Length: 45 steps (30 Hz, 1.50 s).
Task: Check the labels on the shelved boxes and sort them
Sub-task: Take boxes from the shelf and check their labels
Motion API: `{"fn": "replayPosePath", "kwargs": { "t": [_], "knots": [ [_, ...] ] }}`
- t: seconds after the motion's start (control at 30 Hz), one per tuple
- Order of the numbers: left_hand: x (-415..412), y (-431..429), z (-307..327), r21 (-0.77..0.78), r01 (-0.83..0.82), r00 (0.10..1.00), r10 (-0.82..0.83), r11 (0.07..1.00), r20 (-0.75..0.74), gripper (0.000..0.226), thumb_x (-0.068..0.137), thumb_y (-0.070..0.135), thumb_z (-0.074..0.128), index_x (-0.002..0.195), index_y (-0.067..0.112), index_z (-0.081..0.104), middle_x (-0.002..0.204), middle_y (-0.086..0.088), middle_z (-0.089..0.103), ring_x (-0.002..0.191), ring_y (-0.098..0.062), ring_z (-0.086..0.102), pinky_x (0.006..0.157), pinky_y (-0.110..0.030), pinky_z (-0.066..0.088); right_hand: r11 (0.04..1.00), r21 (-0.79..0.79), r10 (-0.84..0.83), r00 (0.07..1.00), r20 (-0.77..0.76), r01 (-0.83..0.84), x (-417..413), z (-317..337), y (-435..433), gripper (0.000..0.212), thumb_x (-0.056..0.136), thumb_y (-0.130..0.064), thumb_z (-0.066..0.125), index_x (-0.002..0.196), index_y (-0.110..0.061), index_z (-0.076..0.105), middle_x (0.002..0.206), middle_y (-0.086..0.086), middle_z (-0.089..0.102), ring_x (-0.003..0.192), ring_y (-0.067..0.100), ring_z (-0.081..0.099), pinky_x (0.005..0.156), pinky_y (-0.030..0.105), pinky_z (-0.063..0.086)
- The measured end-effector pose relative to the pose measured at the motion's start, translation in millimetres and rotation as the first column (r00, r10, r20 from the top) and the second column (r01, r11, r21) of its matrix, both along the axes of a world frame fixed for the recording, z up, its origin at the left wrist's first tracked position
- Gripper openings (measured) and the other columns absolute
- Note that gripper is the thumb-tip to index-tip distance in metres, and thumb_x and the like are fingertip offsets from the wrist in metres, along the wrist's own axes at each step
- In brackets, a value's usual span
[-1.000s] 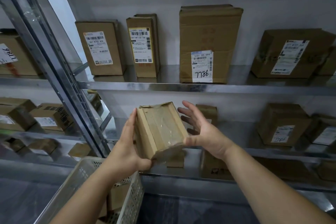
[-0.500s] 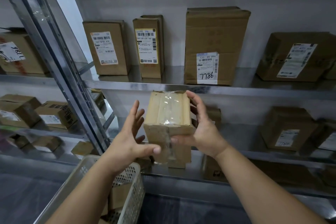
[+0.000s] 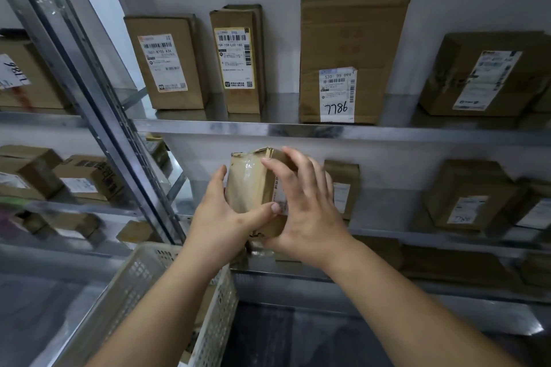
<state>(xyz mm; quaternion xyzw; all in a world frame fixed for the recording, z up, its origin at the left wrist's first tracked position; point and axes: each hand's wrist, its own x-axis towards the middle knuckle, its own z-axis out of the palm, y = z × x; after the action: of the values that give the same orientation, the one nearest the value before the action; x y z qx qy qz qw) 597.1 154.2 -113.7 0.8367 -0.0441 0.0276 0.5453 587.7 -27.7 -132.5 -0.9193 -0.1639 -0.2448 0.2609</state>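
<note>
Both my hands hold a small taped cardboard box (image 3: 249, 185) upright in front of the middle shelf. My left hand (image 3: 219, 219) grips its left side with the thumb across the front. My right hand (image 3: 301, 205) wraps over its right face, where part of a white label shows between the fingers. On the upper shelf (image 3: 298, 129) stand labelled boxes: one on the left (image 3: 165, 61), a narrow one with a yellow-edged label (image 3: 237, 58), and a tall one marked 7786 (image 3: 348, 53).
A white perforated plastic basket (image 3: 143, 286) with cardboard inside sits low at the left. A slanted metal upright (image 3: 98, 92) divides the shelving. More labelled boxes sit at the right (image 3: 489, 74) and on the middle shelf (image 3: 468, 197), with others in the left bay (image 3: 86, 179).
The box has been turned between my hands, so its labelled side now faces right under my right hand. My right hand moved from the side to over the box face.
</note>
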Motion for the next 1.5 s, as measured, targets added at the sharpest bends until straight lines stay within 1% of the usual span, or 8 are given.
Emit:
{"fn": "replayPosePath", "kwargs": {
  "t": [0.2,0.37,0.5,0.73,1.03,1.17,1.23,1.5],
  "knots": [
    [5,14,-1,-0.175,-0.042,0.995,0.024,0.984,-0.101,0.137,0.050,0.066,0.095,0.167,0.041,0.030,0.143,0.004,0.062,0.120,-0.019,0.070,0.100,-0.046,0.061,0.958,0.285,0.090,0.968,-0.234,-0.020,-4,10,-19,0.143,0.056,-0.082,0.092,0.165,-0.062,0.001,0.176,-0.021,0.005,0.163,0.014,0.009,0.130,0.054,0.019],
    [13,38,-6,-0.438,-0.004,0.959,-0.122,0.899,-0.258,0.114,0.065,0.043,0.093,0.165,0.027,0.040,0.138,-0.008,0.071,0.108,-0.028,0.079,0.085,-0.041,0.064,0.558,0.789,0.238,0.861,-0.450,0.259,11,-2,-49,0.110,0.061,-0.079,0.090,0.156,-0.054,0.042,0.153,-0.014,0.057,0.133,0.012,0.063,0.110,0.040,0.053],
    [12,41,-12,-0.521,0.014,0.944,-0.182,0.854,-0.274,0.089,0.074,0.038,0.083,0.155,0.017,0.053,0.128,-0.010,0.078,0.103,-0.026,0.077,0.085,-0.045,0.059,0.285,0.880,0.401,0.786,-0.470,0.380,16,-25,-60,0.086,0.076,-0.067,0.085,0.152,-0.038,0.055,0.138,0.002,0.076,0.127,0.030,0.072,0.111,0.058,0.055],
    [8,34,-16,-0.554,0.009,0.948,-0.183,0.833,-0.260,0.066,0.077,0.030,0.075,0.141,0.018,0.066,0.125,-0.011,0.079,0.091,-0.019,0.078,0.081,-0.040,0.055,0.168,0.885,0.543,0.709,-0.450,0.433,6,-40,-50,0.061,0.097,-0.055,0.066,0.149,-0.023,0.064,0.139,0.011,0.075,0.133,0.036,0.068,0.118,0.067,0.047],
    [17,52,-15,-0.248,0.045,0.989,-0.078,0.968,-0.124,0.137,0.045,0.085,0.090,0.165,0.052,0.032,0.168,0.002,0.043,0.152,-0.022,0.043,0.112,-0.045,0.040,0.519,0.811,0.417,0.748,-0.516,0.270,26,-11,-69,0.071,0.075,-0.042,0.088,0.142,-0.047,0.065,0.133,0.003,0.076,0.112,0.030,0.079,0.091,0.051,0.065],
    [19,53,-16,-0.120,0.285,0.934,-0.304,0.951,-0.190,0.123,0.053,0.078,0.094,0.160,0.058,0.038,0.162,0.010,0.049,0.143,-0.009,0.053,0.113,-0.040,0.051,0.799,0.598,0.403,0.683,-0.610,0.062,42,33,-79,0.085,0.069,-0.034,0.098,0.144,-0.053,0.063,0.139,-0.001,0.064,0.112,0.022,0.077,0.093,0.040,0.067],
    [15,45,-17,-0.167,0.378,0.878,-0.410,0.910,-0.248,0.122,0.057,0.065,0.097,0.163,0.051,0.037,0.157,0.011,0.056,0.132,-0.005,0.062,0.097,-0.025,0.056,0.835,0.550,0.433,0.635,-0.640,-0.015,49,49,-77,0.086,0.071,-0.034,0.096,0.147,-0.049,0.061,0.139,-0.001,0.063,0.114,0.022,0.076,0.095,0.040,0.066],
    [14,41,-31,-0.288,0.385,0.857,-0.456,0.877,-0.242,0.112,0.067,0.039,0.101,0.162,0.044,0.042,0.139,0.000,0.072,0.127,-0.025,0.071,0.105,-0.053,0.059,0.883,0.449,0.439,0.575,-0.690,-0.136,63,59,-68,0.094,0.062,-0.055,0.091,0.149,-0.053,0.058,0.140,-0.001,0.062,0.115,0.023,0.076,0.099,0.049,0.065]
  ]
}}
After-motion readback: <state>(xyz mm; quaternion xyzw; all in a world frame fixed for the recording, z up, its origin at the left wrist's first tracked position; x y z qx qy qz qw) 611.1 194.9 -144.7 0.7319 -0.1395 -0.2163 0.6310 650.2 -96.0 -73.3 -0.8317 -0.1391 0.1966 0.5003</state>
